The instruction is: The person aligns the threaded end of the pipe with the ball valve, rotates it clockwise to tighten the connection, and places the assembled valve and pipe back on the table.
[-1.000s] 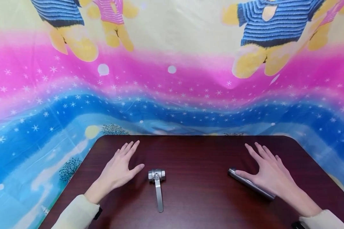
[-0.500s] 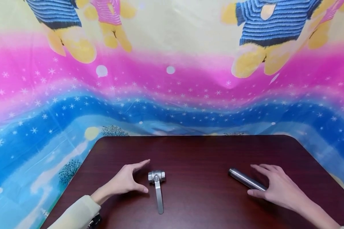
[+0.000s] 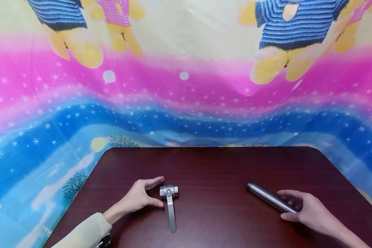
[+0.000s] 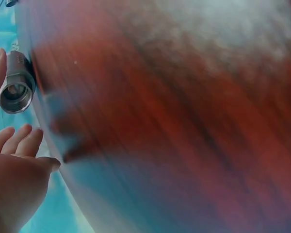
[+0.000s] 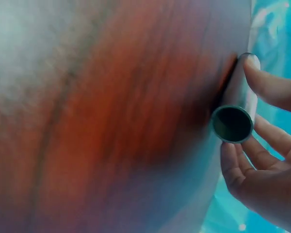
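Observation:
A silver ball valve (image 3: 169,191) with a long flat lever handle lies left of the table's middle, its lever toward me. Thumb and fingers of my left hand (image 3: 139,196) are spread apart on either side of its left end. In the left wrist view, the valve's (image 4: 20,80) threaded bore faces the camera between the thumb and fingers. On the right, a shiny metal tube (image 3: 265,194) lies slantwise. My right hand (image 3: 310,210) is curled round its near end, thumb on the near side. The right wrist view shows the tube's hollow end (image 5: 233,124) between thumb and fingers.
Both objects lie on a dark reddish-brown table (image 3: 210,172) with rounded far corners. A colourful printed cloth (image 3: 186,93) hangs behind it and along its sides.
My left hand has turned and come down to the valve's left end. The right hand has moved down and nearer, its fingers curling round the tube's near end. Valve and tube lie much as before.

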Action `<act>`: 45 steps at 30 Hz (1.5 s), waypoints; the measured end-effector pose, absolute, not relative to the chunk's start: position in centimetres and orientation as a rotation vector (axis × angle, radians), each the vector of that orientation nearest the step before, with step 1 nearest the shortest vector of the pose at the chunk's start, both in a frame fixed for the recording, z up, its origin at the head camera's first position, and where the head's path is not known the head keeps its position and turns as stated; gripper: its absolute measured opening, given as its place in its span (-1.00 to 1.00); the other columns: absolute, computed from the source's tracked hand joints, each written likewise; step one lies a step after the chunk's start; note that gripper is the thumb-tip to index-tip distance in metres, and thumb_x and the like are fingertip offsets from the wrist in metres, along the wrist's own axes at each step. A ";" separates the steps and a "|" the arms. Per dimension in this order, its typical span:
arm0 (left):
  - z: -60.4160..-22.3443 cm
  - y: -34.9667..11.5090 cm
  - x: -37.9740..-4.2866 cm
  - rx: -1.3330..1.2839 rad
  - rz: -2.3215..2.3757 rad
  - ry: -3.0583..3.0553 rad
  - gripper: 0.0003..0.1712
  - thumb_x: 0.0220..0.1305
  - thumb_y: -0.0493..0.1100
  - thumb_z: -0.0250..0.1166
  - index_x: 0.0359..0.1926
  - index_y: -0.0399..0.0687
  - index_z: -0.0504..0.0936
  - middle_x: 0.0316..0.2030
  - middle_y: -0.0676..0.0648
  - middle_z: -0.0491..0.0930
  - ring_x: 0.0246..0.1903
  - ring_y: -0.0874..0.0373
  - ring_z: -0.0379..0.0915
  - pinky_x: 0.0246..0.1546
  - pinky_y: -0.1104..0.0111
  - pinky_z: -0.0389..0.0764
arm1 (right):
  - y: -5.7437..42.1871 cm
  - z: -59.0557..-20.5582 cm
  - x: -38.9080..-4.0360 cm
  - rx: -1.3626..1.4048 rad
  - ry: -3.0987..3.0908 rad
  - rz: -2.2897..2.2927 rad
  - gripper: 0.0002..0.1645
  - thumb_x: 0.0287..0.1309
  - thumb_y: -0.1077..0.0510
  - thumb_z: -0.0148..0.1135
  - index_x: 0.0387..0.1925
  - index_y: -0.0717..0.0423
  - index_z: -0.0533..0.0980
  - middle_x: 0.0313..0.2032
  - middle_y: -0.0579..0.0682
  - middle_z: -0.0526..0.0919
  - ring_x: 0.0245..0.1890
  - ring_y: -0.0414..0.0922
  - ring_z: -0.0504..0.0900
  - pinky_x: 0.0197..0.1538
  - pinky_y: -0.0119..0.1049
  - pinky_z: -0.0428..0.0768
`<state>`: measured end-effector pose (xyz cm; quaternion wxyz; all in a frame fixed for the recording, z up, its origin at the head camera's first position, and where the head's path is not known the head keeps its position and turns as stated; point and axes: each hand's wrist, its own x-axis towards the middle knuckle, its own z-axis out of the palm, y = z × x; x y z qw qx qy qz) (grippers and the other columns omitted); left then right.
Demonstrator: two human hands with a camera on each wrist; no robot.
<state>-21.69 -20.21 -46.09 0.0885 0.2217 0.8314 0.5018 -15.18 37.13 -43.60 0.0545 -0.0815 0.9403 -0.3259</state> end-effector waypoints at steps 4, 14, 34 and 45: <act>-46.3 -20.0 -21.9 0.693 1.447 2.500 0.04 -0.01 -0.14 0.73 0.47 -0.30 0.45 0.38 -0.20 0.51 0.42 -0.03 0.36 0.35 0.35 0.41 | 37.5 -44.1 -15.1 -0.287 2.850 -1.052 -0.26 -0.02 0.07 0.69 0.19 0.23 0.61 -0.14 -0.01 0.70 -0.27 -0.28 0.61 -0.27 -0.33 0.65; -46.2 -19.6 -22.2 0.719 1.402 2.509 0.00 -0.02 -0.09 0.74 0.42 -0.30 0.52 0.31 -0.16 0.59 0.36 -0.02 0.44 0.26 0.47 0.43 | 38.8 -44.3 -16.3 -0.374 2.773 -1.134 -0.45 0.17 0.17 0.57 0.16 0.28 0.63 -0.04 0.09 0.73 -0.20 -0.26 0.67 -0.23 -0.36 0.65; -45.9 -18.7 -22.9 0.787 1.274 2.598 -0.06 -0.09 -0.08 0.77 0.35 -0.20 0.62 0.19 -0.07 0.69 0.09 0.21 0.65 0.13 0.41 0.55 | 40.5 -44.4 -17.4 -0.255 2.800 -1.183 -0.43 0.11 0.26 0.58 0.16 0.33 0.62 -0.03 0.16 0.70 -0.27 -0.23 0.62 -0.30 -0.30 0.66; -46.0 -18.4 -22.9 0.743 1.304 2.601 -0.17 -0.03 -0.17 0.73 0.31 -0.21 0.65 0.17 -0.10 0.70 0.06 0.21 0.66 0.08 0.40 0.59 | 40.8 -44.7 -17.6 -0.231 2.739 -1.260 -0.34 0.15 0.22 0.57 0.25 0.35 0.56 0.04 0.22 0.69 -0.20 -0.21 0.68 -0.25 -0.27 0.69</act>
